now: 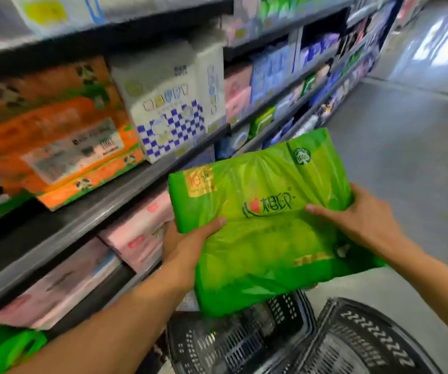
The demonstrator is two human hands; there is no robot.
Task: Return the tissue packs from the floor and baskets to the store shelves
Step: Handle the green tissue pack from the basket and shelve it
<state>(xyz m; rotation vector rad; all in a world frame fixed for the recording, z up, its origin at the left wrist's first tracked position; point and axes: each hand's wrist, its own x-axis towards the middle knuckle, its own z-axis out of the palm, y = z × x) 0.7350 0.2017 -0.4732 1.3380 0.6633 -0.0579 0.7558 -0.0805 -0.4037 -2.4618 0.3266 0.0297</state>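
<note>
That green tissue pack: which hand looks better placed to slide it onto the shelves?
Probably the left hand. It grips the green pack on the edge nearest the shelves, which stand on the person's left. The right hand holds the far, aisle-side edge and would have to reach across.

Bright, even light; floor (pixel 438 41) glare far right; shelves (pixel 104 195) blurred, perhaps by motion; edges bowed.

Bright green tissue pack (pixel 260 220) with gold corner label and red-black logo, orange panda-print packs (pixel 55 136), white pack with blue checkerboard (pixel 168 109), pale pink packs (pixel 136 233), black mesh baskets (pixel 352 344), grey floor (pixel 395 147)
</note>
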